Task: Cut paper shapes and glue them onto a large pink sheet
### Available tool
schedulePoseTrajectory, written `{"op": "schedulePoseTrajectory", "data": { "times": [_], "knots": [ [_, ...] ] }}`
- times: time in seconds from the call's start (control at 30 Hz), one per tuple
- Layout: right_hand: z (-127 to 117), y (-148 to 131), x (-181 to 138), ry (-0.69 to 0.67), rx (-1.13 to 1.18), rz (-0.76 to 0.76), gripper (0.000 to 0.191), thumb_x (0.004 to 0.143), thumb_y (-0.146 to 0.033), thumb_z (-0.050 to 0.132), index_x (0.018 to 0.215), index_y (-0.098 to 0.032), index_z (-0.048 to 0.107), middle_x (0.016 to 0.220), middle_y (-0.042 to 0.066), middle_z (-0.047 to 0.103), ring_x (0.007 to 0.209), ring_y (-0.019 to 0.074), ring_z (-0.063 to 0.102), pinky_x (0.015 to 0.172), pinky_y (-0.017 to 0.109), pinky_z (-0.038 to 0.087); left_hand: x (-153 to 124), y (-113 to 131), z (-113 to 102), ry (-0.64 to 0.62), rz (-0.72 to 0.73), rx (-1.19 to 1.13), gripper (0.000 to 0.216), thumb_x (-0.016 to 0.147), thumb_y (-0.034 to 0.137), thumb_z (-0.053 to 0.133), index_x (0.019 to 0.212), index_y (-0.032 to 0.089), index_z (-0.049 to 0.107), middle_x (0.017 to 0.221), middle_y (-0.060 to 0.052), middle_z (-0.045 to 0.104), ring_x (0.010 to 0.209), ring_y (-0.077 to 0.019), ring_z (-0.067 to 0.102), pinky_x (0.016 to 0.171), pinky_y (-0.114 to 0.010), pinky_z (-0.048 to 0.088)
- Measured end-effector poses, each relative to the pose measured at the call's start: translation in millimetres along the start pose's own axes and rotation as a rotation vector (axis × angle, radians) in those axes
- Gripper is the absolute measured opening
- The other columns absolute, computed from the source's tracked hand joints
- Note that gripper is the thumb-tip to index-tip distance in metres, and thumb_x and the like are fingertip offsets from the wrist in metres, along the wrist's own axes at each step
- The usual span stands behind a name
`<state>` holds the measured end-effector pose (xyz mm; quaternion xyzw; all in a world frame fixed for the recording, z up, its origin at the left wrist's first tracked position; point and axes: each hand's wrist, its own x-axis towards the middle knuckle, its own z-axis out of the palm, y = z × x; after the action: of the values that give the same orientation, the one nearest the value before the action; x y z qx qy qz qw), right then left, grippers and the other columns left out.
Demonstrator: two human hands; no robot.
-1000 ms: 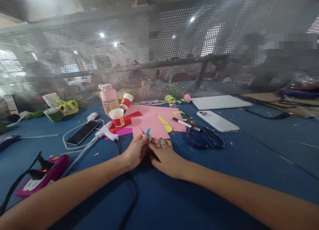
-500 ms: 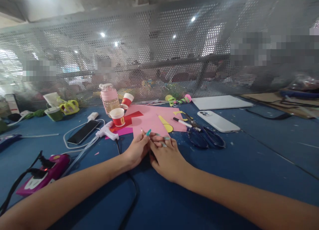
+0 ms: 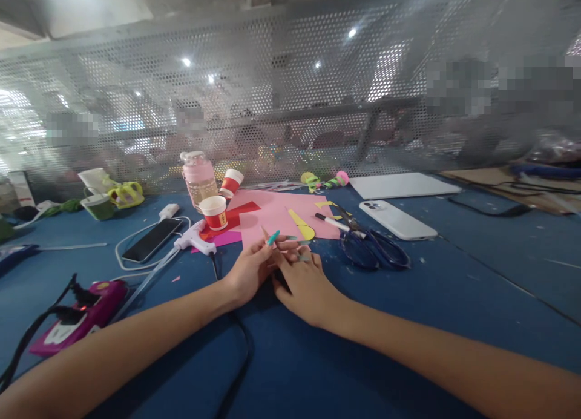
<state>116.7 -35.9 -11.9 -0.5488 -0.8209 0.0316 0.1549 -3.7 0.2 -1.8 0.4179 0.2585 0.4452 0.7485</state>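
My left hand [image 3: 247,272] and my right hand [image 3: 305,284] meet at the near edge of a pink paper sheet [image 3: 271,220] on the blue table [image 3: 408,298]. The left thumb and fingers, with teal nails, pinch that edge and lift it slightly. Lying palm down, the right hand has its fingers spread over the same edge and touches the left hand. What lies under the fingers is hidden. A larger pink sheet [image 3: 308,207], a red sheet [image 3: 236,216] and a yellow cut-out [image 3: 302,226] lie just beyond.
Scissors [image 3: 372,249], a marker [image 3: 333,224] and a white phone [image 3: 397,220] lie to the right. To the left are a glue gun [image 3: 195,240], two red paper cups [image 3: 214,213], a pink bottle [image 3: 198,177], a black phone [image 3: 152,240] and a magenta power strip [image 3: 75,322]. A perforated metal screen [image 3: 290,92] closes the back.
Both hands crept a little forward along the pink sheet's near edge. The left fingertips rose slightly and the right fingers slid further onto the paper.
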Motion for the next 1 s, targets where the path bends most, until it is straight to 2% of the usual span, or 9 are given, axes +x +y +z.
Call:
{"op": "schedulePoseTrajectory", "data": {
  "times": [0.13, 0.23, 0.47, 0.6, 0.67, 0.77, 0.9, 1.0],
  "knots": [
    [0, 3, 2, 0.011, 0.061, 0.033, 0.052, 0.083, -0.025, 0.043, 0.133, -0.015, 0.038, 0.119, 0.019, 0.053, 0.106, 0.0338, 0.043, 0.084, 0.047, 0.033, 3, -2, -3, 0.107, 0.019, -0.016, 0.011, 0.073, 0.017, 0.067, 0.084, 0.013, 0.066, 0.083, -0.009, 0.071, 0.08, -0.0188, 0.066, 0.077, -0.029, 0.044],
    [-1, 6, 4, 0.027, 0.161, 0.051, 0.053, 0.081, -0.024, 0.046, 0.133, -0.017, 0.038, 0.122, 0.016, 0.052, 0.106, 0.0308, 0.043, 0.086, 0.045, 0.033, 4, -2, -3, 0.151, 0.016, -0.036, 0.005, 0.077, 0.016, 0.064, 0.076, 0.011, 0.066, 0.075, -0.008, 0.071, 0.074, -0.0169, 0.066, 0.077, -0.027, 0.045],
    [0, 8, 6, 0.018, 0.229, 0.047, 0.049, 0.079, -0.022, 0.048, 0.128, -0.016, 0.043, 0.111, 0.014, 0.056, 0.102, 0.0295, 0.045, 0.087, 0.043, 0.033, 3, 4, 5, 0.263, -0.064, -0.106, 0.027, 0.09, 0.026, 0.043, 0.079, 0.012, 0.064, 0.074, -0.009, 0.071, 0.068, -0.0157, 0.066, 0.069, -0.025, 0.047],
    [0, 8, 6, 0.011, 0.223, 0.044, 0.041, 0.08, -0.022, 0.047, 0.121, -0.016, 0.047, 0.095, 0.012, 0.059, 0.097, 0.028, 0.047, 0.084, 0.042, 0.034, 2, 5, 6, 0.216, -0.064, -0.093, 0.023, 0.089, 0.028, 0.045, 0.094, 0.014, 0.063, 0.082, -0.009, 0.071, 0.072, -0.0158, 0.066, 0.071, -0.026, 0.047],
    [-1, 7, 7, 0.017, 0.217, 0.047, 0.041, 0.08, -0.021, 0.048, 0.121, -0.017, 0.048, 0.093, 0.011, 0.058, 0.095, 0.0274, 0.047, 0.083, 0.041, 0.034, 2, 4, 4, 0.173, -0.039, -0.085, 0.022, 0.084, 0.029, 0.056, 0.098, 0.015, 0.062, 0.091, -0.009, 0.07, 0.077, -0.0166, 0.066, 0.074, -0.027, 0.046],
    [-1, 7, 7, 0.008, 0.225, 0.051, 0.044, 0.08, -0.02, 0.048, 0.123, -0.017, 0.046, 0.094, 0.011, 0.058, 0.092, 0.0262, 0.047, 0.083, 0.041, 0.035, 2, 2, 0, 0.09, 0.007, -0.041, 0.037, 0.067, 0.026, 0.074, 0.1, 0.016, 0.062, 0.099, -0.008, 0.068, 0.084, -0.0183, 0.064, 0.078, -0.029, 0.046],
    [1, 9, 7, 0.013, 0.255, 0.035, 0.051, 0.079, -0.018, 0.048, 0.129, -0.018, 0.041, 0.101, 0.012, 0.056, 0.095, 0.0266, 0.046, 0.084, 0.044, 0.034, 0, -1, -2, 0.041, 0.055, 0.047, 0.053, 0.051, 0.019, 0.084, 0.099, 0.016, 0.062, 0.096, -0.006, 0.068, 0.086, -0.0185, 0.063, 0.077, -0.027, 0.046],
    [3, 11, 8, 0.027, 0.273, 0.026, 0.05, 0.078, -0.017, 0.049, 0.128, -0.017, 0.045, 0.101, 0.012, 0.056, 0.096, 0.027, 0.046, 0.085, 0.045, 0.034, 1, -1, -3, 0.051, 0.059, 0.074, 0.051, 0.054, 0.02, 0.083, 0.1, 0.016, 0.062, 0.091, -0.005, 0.069, 0.083, -0.0173, 0.064, 0.075, -0.026, 0.046]
  ]
}}
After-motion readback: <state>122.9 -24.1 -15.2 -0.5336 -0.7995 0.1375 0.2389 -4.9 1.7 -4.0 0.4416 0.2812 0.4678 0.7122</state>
